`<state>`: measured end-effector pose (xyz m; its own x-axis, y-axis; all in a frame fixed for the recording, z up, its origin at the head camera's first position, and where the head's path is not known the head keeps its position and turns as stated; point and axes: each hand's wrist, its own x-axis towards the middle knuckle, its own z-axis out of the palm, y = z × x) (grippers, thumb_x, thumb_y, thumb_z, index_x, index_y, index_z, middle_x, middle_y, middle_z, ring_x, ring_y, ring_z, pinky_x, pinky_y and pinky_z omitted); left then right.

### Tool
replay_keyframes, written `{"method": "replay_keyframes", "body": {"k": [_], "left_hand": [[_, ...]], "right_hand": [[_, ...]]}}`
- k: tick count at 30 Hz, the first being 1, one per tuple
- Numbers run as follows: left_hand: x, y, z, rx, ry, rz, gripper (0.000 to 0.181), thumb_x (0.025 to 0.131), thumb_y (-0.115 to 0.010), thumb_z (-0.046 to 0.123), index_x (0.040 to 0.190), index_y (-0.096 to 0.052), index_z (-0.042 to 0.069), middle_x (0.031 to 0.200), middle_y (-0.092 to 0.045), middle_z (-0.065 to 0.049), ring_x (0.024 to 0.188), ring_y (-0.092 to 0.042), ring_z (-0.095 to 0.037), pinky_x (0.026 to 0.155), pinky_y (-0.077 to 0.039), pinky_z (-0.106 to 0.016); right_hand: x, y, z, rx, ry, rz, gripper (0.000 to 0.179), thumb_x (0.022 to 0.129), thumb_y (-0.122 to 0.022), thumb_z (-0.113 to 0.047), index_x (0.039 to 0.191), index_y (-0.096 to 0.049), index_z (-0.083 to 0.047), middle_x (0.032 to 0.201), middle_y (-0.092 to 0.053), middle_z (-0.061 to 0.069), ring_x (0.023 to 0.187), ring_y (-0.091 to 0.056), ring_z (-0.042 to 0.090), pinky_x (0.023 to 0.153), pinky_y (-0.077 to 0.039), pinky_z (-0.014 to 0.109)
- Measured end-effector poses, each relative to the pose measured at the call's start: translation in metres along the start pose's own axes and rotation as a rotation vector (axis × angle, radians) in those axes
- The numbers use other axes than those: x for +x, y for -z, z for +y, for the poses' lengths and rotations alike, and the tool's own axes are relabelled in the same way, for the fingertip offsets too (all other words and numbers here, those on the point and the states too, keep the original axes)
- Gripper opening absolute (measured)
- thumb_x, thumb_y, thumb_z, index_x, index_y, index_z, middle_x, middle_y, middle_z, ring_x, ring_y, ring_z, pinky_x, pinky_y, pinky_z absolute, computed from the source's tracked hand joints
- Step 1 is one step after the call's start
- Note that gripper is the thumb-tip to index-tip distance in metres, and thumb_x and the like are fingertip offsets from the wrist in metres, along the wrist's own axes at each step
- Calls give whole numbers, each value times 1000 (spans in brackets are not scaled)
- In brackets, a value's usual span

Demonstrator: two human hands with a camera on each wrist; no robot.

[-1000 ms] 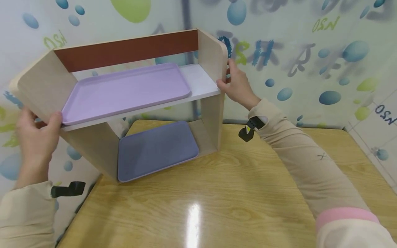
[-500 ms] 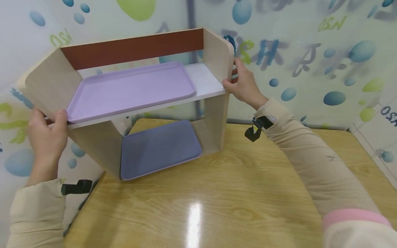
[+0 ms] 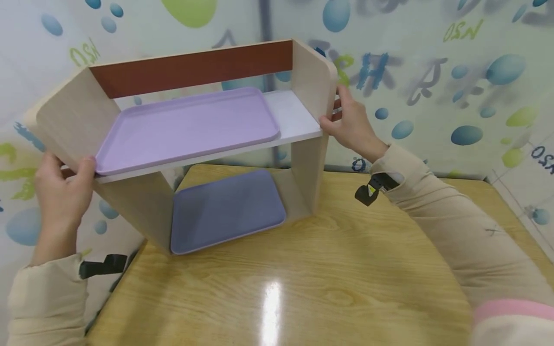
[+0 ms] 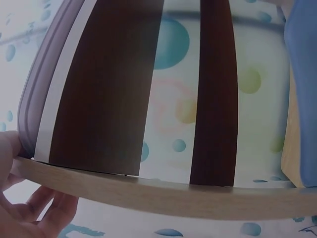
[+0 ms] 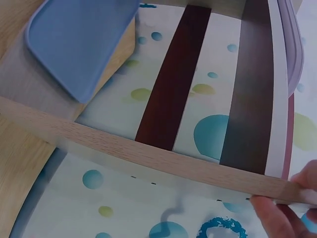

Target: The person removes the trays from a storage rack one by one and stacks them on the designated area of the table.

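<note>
A small two-tier wooden shelf unit (image 3: pixel 303 173) stands on the table, turned at an angle. My left hand (image 3: pixel 62 204) grips its left side panel near the upper board, thumb at the front edge and fingers behind. On the opposite side panel, my right hand (image 3: pixel 352 122) holds the edge at about the same height; its fingers also show at the panel in the right wrist view. A light purple tray (image 3: pixel 190 127) lies on the white upper board. Below it, a blue-grey tray (image 3: pixel 227 211) rests on the bottom board.
A wood-grain table (image 3: pixel 329 278) spreads under and in front of the unit. Behind it rises a wall (image 3: pixel 402 86) with printed blue and green dots and letters. Reddish-brown slats (image 4: pixel 215 94) cross the unit's back, with open gaps between them.
The unit's right end has shifted slightly to the right and toward me, with my right hand on it. Over the last half second its left end has stayed nearly in place.
</note>
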<state>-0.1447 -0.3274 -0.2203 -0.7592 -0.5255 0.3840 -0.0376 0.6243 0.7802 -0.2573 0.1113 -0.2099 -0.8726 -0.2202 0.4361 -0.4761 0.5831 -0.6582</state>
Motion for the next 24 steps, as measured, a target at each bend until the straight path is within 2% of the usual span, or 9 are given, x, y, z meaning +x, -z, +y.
{"method": "replay_keyframes", "body": {"k": [8,11,18,21,24], "left_hand": [[-9,0,7,-15,19,-45,38,85,-51,25,122,-48,24,110,-47,7,77,-43,-2,58,-36,-10],[-12,-4,9,-20,-7,-50,37,85,-52,24,122,-49,24,110,-47,7,78,-43,-3,56,-37,-9],[-17,-15,15,-62,-93,-50,38,84,-53,23,121,-51,25,113,-49,5,86,-42,-4,67,-35,-18],[-19,-21,19,-80,-133,-70,38,84,-53,23,122,-51,26,115,-49,4,90,-42,-6,70,-35,-20],[-21,-28,24,-101,-184,-76,38,84,-53,21,122,-51,24,115,-50,3,91,-42,-6,73,-34,-21]], "right_hand": [[-18,16,1,-20,13,9,52,83,-54,-12,128,-31,-4,102,-52,17,83,-55,27,69,-48,39],[-24,22,4,-27,17,18,51,82,-54,-12,127,-32,-3,102,-51,17,83,-55,28,68,-48,40],[-38,35,13,-56,41,81,51,80,-56,-11,125,-34,-2,100,-52,18,81,-55,30,65,-48,41],[-44,43,17,-87,47,97,51,81,-55,-11,126,-34,-1,102,-52,18,81,-55,28,64,-47,34],[-51,51,19,-121,36,117,51,80,-56,-11,124,-34,0,103,-52,18,81,-54,29,61,-44,20]]}}
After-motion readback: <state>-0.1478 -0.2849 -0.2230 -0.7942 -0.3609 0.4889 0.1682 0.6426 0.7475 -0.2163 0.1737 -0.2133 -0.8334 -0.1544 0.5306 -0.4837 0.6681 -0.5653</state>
